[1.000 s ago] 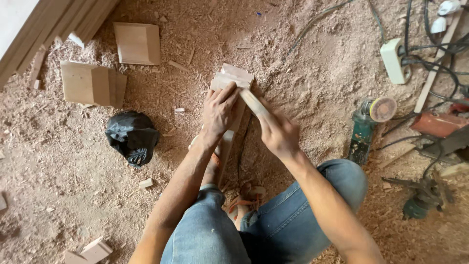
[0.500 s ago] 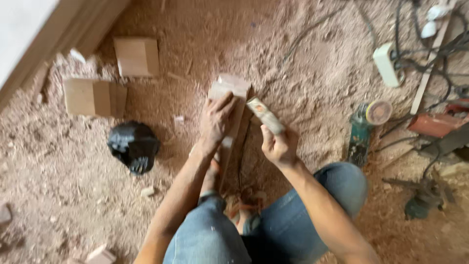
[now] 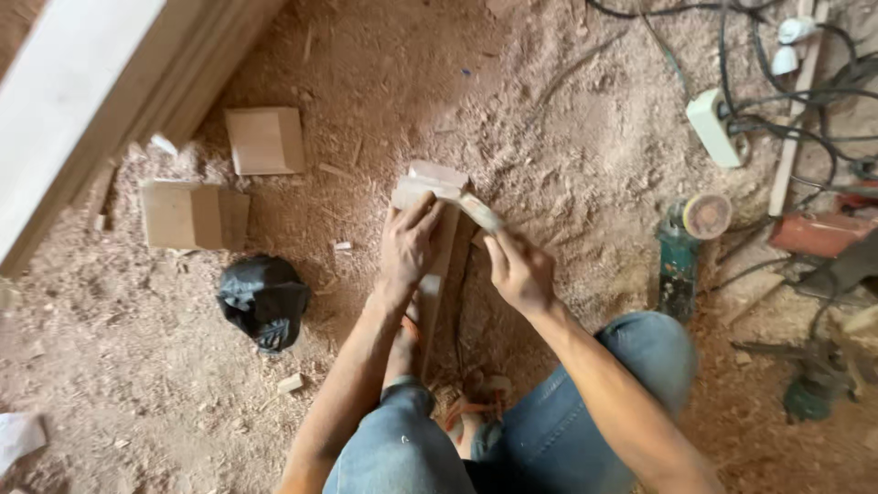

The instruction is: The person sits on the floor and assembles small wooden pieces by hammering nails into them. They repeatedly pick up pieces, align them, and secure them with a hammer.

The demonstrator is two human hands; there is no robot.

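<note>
A long narrow wooden piece [image 3: 433,201] stands on the sawdust-covered floor between my knees, its top end toward the camera's far side. My left hand [image 3: 407,245] presses flat on its upper part and grips it. My right hand [image 3: 517,270] holds a folded strip of sandpaper [image 3: 479,212] against the piece's right top edge. My feet in orange sandals [image 3: 468,407] sit below the piece.
Two square wooden blocks [image 3: 265,140] [image 3: 194,215] lie at the left, with a black plastic bag [image 3: 262,300] below them. Long planks [image 3: 110,101] run along the upper left. An angle grinder [image 3: 686,252], a white power strip [image 3: 713,126], cables and tools crowd the right.
The right hand with the sandpaper has slid down and back up along the piece's right edge. The view has shifted a little; the left hand stays on the wood.
</note>
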